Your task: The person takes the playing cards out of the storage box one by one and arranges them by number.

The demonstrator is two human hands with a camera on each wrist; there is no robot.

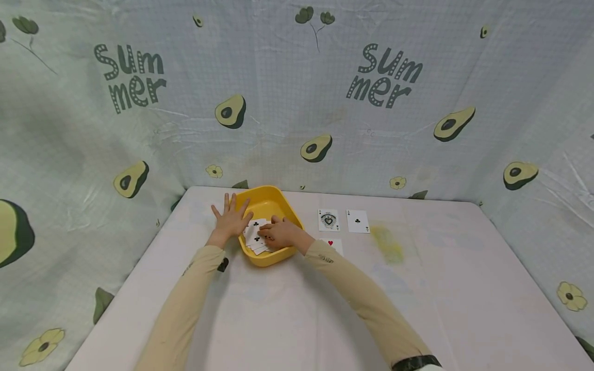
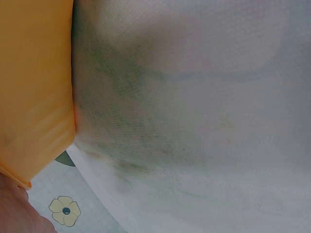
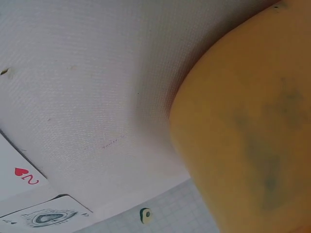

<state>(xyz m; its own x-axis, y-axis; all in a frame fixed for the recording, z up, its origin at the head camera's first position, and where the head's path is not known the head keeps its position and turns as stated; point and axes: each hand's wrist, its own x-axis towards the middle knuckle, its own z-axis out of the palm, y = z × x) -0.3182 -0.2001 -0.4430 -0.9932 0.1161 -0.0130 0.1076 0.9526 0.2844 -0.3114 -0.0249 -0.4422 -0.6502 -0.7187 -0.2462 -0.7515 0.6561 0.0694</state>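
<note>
A yellow plastic bin (image 1: pixel 269 195) holds a loose pile of playing cards (image 1: pixel 254 232); the face-up ones show clubs. With fingers spread, my left hand (image 1: pixel 230 220) rests at the bin's left rim; part of that hand (image 2: pixel 19 211) shows beside the bin wall (image 2: pixel 36 87) in the left wrist view. My right hand (image 1: pixel 282 233) reaches over the right rim, its fingers extended onto the cards; no card is plainly pinched. In the right wrist view the bin's outer side (image 3: pixel 243 121) hides that hand.
Right of the bin lie an ace of spades (image 1: pixel 328 220), an ace of clubs (image 1: pixel 358 221) and a two of hearts (image 3: pixel 19 170), which my right sleeve (image 1: pixel 362 293) partly covers in the head view. A patterned cloth (image 1: pixel 278 77) hangs behind the white table (image 1: pixel 278 319).
</note>
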